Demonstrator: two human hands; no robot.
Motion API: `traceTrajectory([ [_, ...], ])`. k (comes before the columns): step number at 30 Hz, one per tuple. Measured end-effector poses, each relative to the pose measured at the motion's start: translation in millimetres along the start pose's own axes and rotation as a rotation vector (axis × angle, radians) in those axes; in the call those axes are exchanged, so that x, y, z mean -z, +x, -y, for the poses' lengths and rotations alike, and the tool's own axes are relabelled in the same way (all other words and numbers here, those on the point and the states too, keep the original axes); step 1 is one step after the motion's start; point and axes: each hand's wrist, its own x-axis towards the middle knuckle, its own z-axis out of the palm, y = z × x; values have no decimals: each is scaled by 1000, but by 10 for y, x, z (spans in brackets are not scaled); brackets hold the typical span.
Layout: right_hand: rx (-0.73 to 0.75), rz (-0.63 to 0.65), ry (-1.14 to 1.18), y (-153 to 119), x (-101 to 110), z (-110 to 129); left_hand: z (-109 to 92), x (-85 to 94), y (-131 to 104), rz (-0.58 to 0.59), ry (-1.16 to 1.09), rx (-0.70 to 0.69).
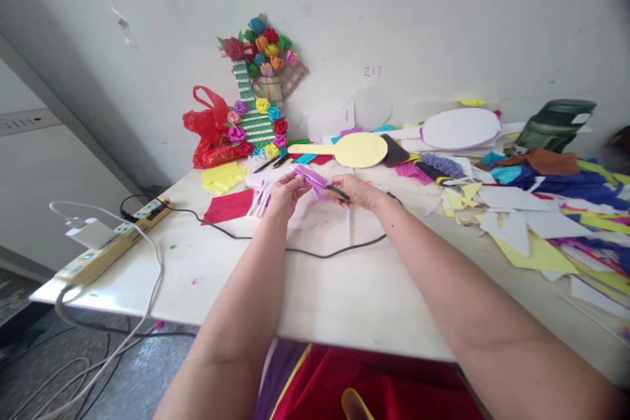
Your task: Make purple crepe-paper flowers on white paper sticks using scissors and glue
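Observation:
Over the middle of the table, my left hand [287,195] pinches a piece of purple paper [309,174]. My right hand [355,190] is closed round the dark handles of a pair of scissors [337,194], whose blades lie along the purple paper. Just left of my left hand lie several white rolled sticks [262,199] and a red sheet [229,206]. Behind my hands rests a yellow paddle-shaped cutout [361,149]. A thin pale strip [349,226] is on the table below my right hand.
A power strip [113,243] with a white charger stands at the left edge, and a black cable [322,254] crosses before my hands. Paper flower crafts [256,98] and a red bag [211,131] are at the back. Paper scraps [536,223] and a green bottle [556,125] fill the right.

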Motion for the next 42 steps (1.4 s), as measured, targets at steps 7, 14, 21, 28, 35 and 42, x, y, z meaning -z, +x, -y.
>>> traceTrajectory([
  [7,-17,-5,9,-7,-4,7,-18,-6,-10,-1,10,5],
  [14,-30,-4,25,-21,-10,37,9,29,23,-2,20,-1],
  [21,-41,8,15,-8,2,17,9,29,19,6,28,-5],
  [28,-27,12,-2,18,18,-26,-7,-16,-20,6,39,-2],
  [35,-12,-7,-7,-7,-2,19,-5,-17,-12,-5,20,7],
  [42,-11,-26,4,0,-20,22,-15,-17,-13,-6,23,4],
])
